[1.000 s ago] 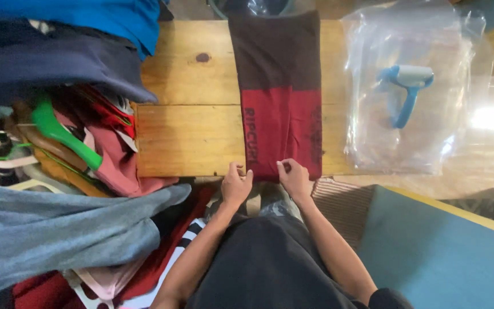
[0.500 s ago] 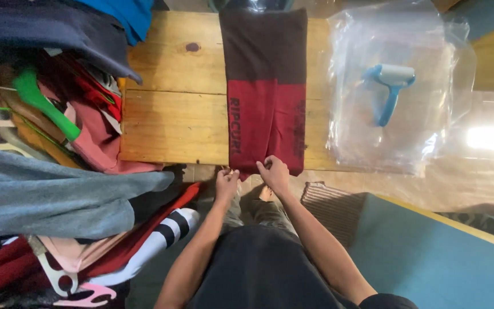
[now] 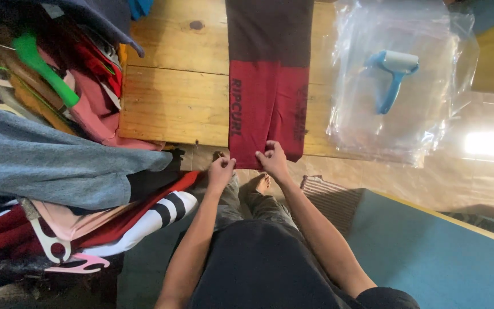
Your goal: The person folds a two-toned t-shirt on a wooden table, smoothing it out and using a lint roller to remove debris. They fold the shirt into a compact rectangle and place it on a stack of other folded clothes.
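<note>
At the far left a heap of clothes [image 3: 58,166] spills over hangers: a green hanger [image 3: 44,68] pokes up among red and pink garments, a grey-blue garment [image 3: 52,166] lies across the middle, and a pink hanger [image 3: 81,264] lies at the bottom. Next comes the wooden table [image 3: 172,97], its pale planks bare beside the pile. A folded garment [image 3: 268,80], dark brown above and red below, lies lengthwise on it, its near end hanging just over the table's front edge. The left hand [image 3: 220,170] pinches that end's left corner, fingers closed on the cloth; the right hand [image 3: 273,160] grips the hem beside it. Further right a stack of clear plastic bags [image 3: 395,86] rests on the table, with a blue lint roller [image 3: 393,71] on top. Below lie a tan floor and a blue surface [image 3: 447,252].
</note>
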